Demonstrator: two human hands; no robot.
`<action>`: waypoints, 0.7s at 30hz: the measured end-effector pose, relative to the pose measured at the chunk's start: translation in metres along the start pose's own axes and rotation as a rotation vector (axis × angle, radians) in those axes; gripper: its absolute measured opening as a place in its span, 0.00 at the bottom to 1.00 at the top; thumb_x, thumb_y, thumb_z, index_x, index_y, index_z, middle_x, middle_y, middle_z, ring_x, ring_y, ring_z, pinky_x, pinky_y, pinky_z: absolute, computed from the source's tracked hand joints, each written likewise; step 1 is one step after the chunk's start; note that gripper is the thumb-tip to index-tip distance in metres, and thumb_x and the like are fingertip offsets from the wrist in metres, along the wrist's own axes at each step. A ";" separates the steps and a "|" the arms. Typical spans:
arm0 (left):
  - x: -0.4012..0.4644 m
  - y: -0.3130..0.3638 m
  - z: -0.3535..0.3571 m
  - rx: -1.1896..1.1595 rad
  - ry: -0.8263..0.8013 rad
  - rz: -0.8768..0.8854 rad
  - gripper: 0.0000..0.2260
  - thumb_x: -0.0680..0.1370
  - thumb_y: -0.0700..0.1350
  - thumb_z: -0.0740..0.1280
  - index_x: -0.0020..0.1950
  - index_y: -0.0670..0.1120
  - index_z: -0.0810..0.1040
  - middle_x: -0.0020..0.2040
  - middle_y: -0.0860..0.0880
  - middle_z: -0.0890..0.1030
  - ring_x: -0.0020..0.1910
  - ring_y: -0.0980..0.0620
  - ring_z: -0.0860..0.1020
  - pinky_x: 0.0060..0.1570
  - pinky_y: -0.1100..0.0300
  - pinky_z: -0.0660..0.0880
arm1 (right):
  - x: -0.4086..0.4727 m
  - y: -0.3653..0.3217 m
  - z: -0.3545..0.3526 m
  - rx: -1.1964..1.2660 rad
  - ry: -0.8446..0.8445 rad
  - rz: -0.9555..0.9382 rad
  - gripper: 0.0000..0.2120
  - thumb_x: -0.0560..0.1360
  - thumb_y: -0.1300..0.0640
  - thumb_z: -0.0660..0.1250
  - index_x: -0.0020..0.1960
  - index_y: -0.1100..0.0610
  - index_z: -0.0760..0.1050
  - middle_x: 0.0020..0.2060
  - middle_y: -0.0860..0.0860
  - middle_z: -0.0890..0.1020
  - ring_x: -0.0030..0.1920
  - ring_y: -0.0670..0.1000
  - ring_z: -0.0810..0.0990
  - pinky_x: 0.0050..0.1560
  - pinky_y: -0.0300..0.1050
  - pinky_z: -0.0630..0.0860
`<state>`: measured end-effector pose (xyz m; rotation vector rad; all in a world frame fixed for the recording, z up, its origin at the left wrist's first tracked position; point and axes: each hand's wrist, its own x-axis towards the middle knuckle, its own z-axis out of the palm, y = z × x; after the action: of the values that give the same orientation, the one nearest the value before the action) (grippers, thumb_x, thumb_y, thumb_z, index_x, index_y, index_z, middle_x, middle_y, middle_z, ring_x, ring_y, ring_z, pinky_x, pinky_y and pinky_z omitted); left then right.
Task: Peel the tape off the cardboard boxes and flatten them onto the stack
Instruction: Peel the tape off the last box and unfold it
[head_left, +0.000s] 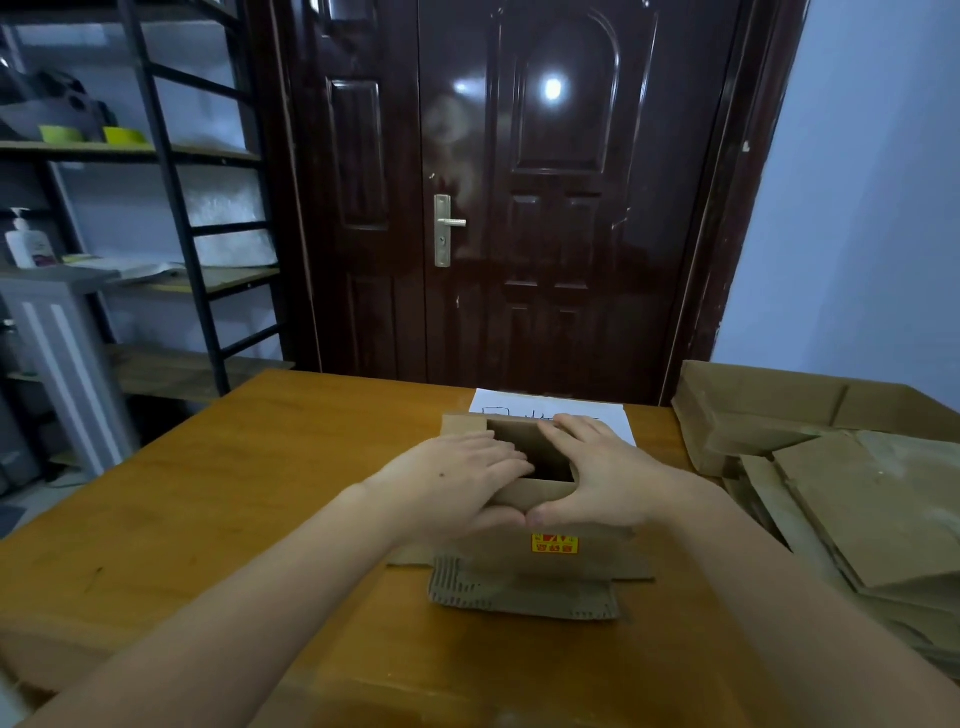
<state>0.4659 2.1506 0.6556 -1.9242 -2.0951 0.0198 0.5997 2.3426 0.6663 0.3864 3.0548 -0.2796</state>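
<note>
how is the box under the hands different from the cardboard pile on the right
The box still stands open on the table, its cavity showing; the pile lies flattened in overlapping sheets. The box carries a red and yellow sticker; the pile shows none. Both hands touch the box, neither the pile. Both are brown corrugated cardboard.

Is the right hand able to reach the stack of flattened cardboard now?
Probably yes. The right hand rests on the open box, and nothing stands between it and the stack at the right.
</note>
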 end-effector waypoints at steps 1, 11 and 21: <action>0.000 0.000 -0.003 0.013 -0.005 -0.003 0.29 0.83 0.66 0.54 0.78 0.51 0.69 0.75 0.51 0.73 0.76 0.52 0.68 0.77 0.55 0.60 | 0.000 0.000 0.000 0.003 0.003 0.002 0.60 0.62 0.20 0.63 0.83 0.46 0.42 0.81 0.44 0.46 0.80 0.50 0.43 0.79 0.56 0.55; -0.037 -0.048 -0.023 0.031 0.249 -0.156 0.27 0.83 0.63 0.48 0.63 0.53 0.82 0.53 0.56 0.84 0.50 0.57 0.81 0.51 0.59 0.80 | -0.001 0.004 0.003 0.044 0.014 0.012 0.61 0.60 0.18 0.63 0.83 0.44 0.43 0.81 0.42 0.44 0.81 0.48 0.42 0.79 0.55 0.54; -0.008 -0.045 0.014 -0.291 0.030 -0.577 0.46 0.72 0.82 0.50 0.83 0.55 0.58 0.70 0.51 0.78 0.63 0.50 0.79 0.58 0.55 0.78 | -0.001 0.005 0.002 0.008 0.008 0.009 0.60 0.60 0.17 0.60 0.83 0.43 0.43 0.82 0.43 0.43 0.81 0.49 0.41 0.79 0.55 0.53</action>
<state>0.4194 2.1406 0.6494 -1.3614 -2.6654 -0.4538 0.6017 2.3463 0.6633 0.4019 3.0600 -0.2912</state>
